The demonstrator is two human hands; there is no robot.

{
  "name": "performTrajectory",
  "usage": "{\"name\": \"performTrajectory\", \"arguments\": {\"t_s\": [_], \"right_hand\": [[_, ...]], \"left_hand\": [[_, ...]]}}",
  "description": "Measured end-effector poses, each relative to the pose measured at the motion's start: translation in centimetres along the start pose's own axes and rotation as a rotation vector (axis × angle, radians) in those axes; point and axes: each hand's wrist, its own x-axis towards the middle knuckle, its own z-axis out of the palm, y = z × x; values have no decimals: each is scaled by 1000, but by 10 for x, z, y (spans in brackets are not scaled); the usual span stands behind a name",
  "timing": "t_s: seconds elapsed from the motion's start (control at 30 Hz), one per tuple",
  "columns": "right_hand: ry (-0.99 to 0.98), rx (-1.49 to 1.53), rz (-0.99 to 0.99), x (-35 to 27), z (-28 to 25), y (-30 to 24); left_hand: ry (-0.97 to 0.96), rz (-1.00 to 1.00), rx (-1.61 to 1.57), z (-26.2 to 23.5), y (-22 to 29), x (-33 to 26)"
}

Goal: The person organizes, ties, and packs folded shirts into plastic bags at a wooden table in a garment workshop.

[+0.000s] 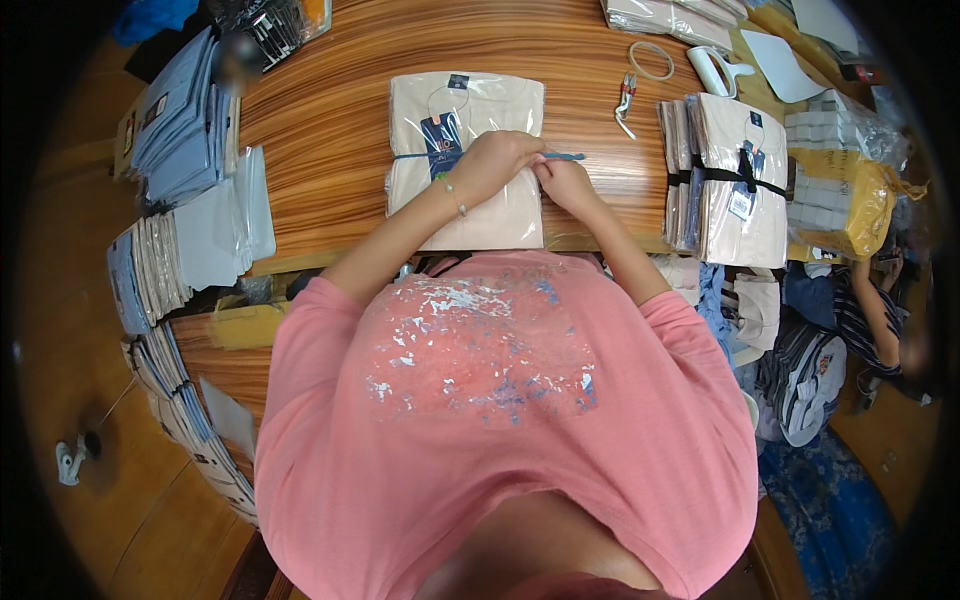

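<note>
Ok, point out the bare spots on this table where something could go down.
Bare wood lies left of the cream bagged garment, up to the blue stacks. A narrower strip runs between the garment and the strapped bundle, below the snips. The right end, by the yellow bag, is crowded.

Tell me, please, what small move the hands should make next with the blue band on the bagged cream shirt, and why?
Probably draw the blue band tight. The left hand and right hand meet over the bagged cream shirt; the band crosses the left half and its free end sticks out to the right.
</note>
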Motion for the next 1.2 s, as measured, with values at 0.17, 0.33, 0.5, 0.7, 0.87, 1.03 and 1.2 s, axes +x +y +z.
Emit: {"name": "performTrajectory", "arguments": {"t_s": [0.17, 0.33, 0.5, 0.7, 0.87, 1.03, 1.2], "right_hand": [[53, 107, -60, -4, 6, 14], [-50, 167, -81, -3, 2, 23], [4, 236, -60, -2, 14, 32], [-35, 831, -4, -13, -29, 6], [186, 765, -137, 1, -29, -16], [255, 784, -116, 6, 22, 22], [368, 586, -27, -1, 23, 13]], "left_hand": [[-95, 56, 7, -11, -14, 6], [-163, -113, -274, -20, -9, 6], [-305, -92, -430, -18, -15, 15], [-223, -32, -4, 3, -20, 9], [-177, -121, -11, 4, -14, 10], [-254, -181, 4, -12, -3, 17], [-310, -228, -71, -12, -22, 22]]}}
